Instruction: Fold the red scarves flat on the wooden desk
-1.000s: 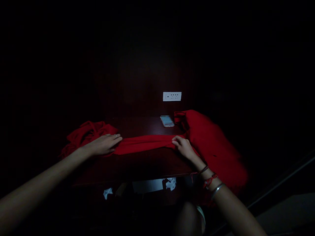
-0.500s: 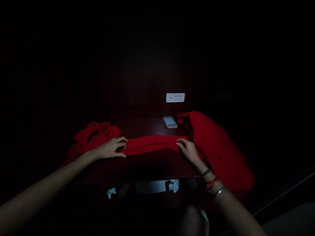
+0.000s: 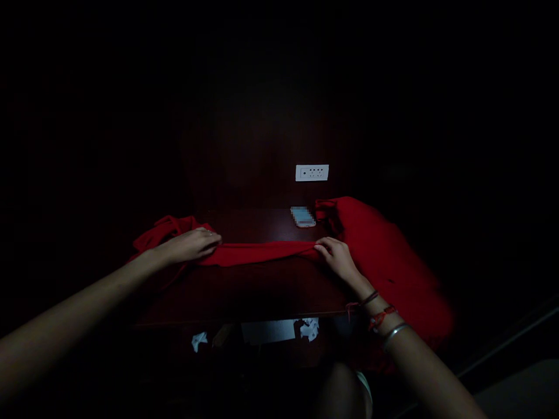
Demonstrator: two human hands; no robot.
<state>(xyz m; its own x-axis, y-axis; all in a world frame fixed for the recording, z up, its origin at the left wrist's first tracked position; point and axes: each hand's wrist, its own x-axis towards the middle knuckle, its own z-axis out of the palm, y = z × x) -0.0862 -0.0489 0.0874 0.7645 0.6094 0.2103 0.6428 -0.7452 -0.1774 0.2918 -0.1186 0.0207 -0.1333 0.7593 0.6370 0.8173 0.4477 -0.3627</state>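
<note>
No legible text anywhere; the scene is very dark.
- White socket plate [image 3: 311,173] on back wall: holes only, no readable marking.
- Small pale object [image 3: 303,216] on table [image 3: 262,285]: blurred, unreadable.
- Red cloth [image 3: 262,252]: plain, no label showing.

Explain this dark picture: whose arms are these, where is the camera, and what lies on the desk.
No machine here: a person wears a camera on the head, looking down at their own arms. A red cloth lies across a dark wooden desk, bunched at both ends. The left hand lies flat on it; the right hand, bracelets at the wrist, curls its fingers at the cloth's edge, grip unclear. Behind sit a small pale device and a wall socket.
</note>
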